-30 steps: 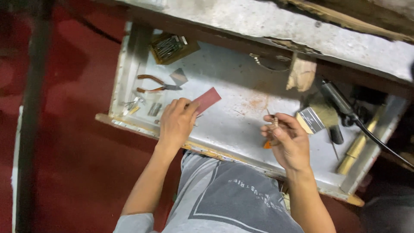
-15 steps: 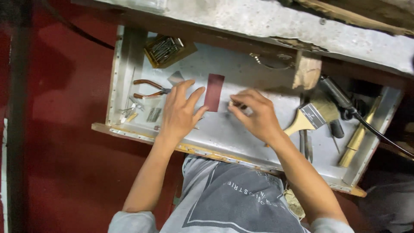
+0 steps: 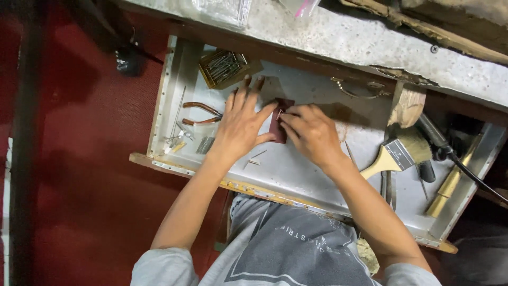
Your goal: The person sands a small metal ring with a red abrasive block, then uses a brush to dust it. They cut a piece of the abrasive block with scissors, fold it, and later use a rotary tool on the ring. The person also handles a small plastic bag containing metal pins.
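Pressing flat, the left hand (image 3: 241,127) spreads its fingers wide over the grey metal tray (image 3: 296,175), its thumb pinning the left edge of a small dark red sheet (image 3: 279,127) so that the sheet cannot slide while it is worked on. That hand closes on nothing; it only bears down, wrist low, forearm running back toward seven o'clock. At nine o'clock from it lie orange-handled pliers (image 3: 201,113), with a few small metal bits just below them, and at eleven o'clock stands a shallow box of nails (image 3: 222,66), all parked within reach along the tray's left side. The red sheet lies near the tray's middle, between the two hands. The right hand (image 3: 312,135) curls from three o'clock, fingertips pinched on a small pale metal piece (image 3: 279,113) held against the sheet's upper edge; what the piece is cannot be told. Its forearm slants off toward five o'clock. Farther right, a paintbrush (image 3: 394,156) lies with its wooden handle pointing at that wrist, and a brass-coloured rod (image 3: 450,185) leans along the tray's right wall.
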